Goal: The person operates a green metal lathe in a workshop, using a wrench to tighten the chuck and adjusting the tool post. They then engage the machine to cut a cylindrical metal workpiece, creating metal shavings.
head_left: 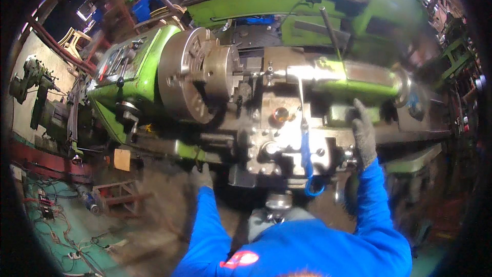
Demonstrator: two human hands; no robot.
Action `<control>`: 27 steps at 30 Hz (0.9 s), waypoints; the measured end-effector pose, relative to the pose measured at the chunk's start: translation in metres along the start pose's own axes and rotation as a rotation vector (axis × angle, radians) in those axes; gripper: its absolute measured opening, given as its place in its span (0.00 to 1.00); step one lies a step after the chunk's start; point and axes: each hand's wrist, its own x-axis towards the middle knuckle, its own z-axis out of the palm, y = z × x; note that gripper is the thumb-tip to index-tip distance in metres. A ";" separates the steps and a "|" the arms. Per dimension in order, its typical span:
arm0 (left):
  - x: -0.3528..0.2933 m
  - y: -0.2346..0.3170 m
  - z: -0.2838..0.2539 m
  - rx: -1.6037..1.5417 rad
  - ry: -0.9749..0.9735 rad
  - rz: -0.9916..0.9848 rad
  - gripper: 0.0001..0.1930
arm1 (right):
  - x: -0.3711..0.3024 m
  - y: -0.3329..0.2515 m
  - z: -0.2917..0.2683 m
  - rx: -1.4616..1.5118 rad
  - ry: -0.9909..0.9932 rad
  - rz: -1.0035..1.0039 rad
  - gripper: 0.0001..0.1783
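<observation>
A large green metal lathe (141, 74) spans the view in front of me. My left hand (201, 176), in a grey glove, is at a short dark lever (197, 157) on the lathe's lower left front; the fingers look closed round it, though blurred. My right hand (364, 136), gloved too, is raised beside the green tailstock (359, 91), fingers stretched out and holding nothing. Between my hands is the carriage (266, 146), with a long thin tool with a blue looped handle (306, 154) lying across it. The round steel chuck (187, 77) is at the left.
A tall dark lever (330, 31) rises behind the tailstock, which has a handwheel (402, 87) at its right end. At lower left, cables (66, 236) trail over the green floor near a small metal frame (120, 195). Another green machine (246, 5) stands behind.
</observation>
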 end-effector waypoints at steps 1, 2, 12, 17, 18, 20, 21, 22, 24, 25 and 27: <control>-0.011 0.016 -0.005 -0.037 -0.037 -0.022 0.40 | 0.000 0.000 0.001 0.002 -0.007 0.011 0.37; -0.023 0.030 -0.014 -0.066 -0.071 -0.046 0.39 | 0.000 -0.001 0.003 0.028 -0.009 0.034 0.35; -0.001 0.006 0.005 0.015 -0.018 0.068 0.38 | 0.004 -0.014 0.018 0.029 -0.067 0.090 0.28; 0.009 0.020 -0.002 0.146 -0.043 0.078 0.36 | 0.007 -0.015 0.023 0.051 -0.081 0.114 0.30; 0.014 0.015 0.000 0.211 -0.042 0.119 0.35 | 0.008 -0.019 0.026 0.049 -0.082 0.111 0.29; 0.028 0.000 0.009 0.336 -0.045 0.203 0.33 | 0.013 -0.024 0.032 0.063 -0.098 0.110 0.28; 0.034 -0.006 0.014 0.403 -0.095 0.200 0.33 | 0.014 -0.024 0.035 0.076 -0.117 0.122 0.29; 0.042 -0.012 0.018 0.470 -0.144 0.197 0.32 | 0.015 -0.024 0.038 0.088 -0.137 0.133 0.29; 0.043 -0.026 0.029 0.588 -0.166 0.225 0.31 | 0.018 -0.026 0.043 0.023 -0.178 0.142 0.30; 0.044 -0.031 0.035 0.639 -0.127 0.260 0.31 | 0.020 -0.027 0.046 0.005 -0.207 0.161 0.30; 0.053 -0.047 0.051 0.823 -0.021 0.374 0.31 | 0.024 -0.024 0.056 0.009 -0.232 0.180 0.29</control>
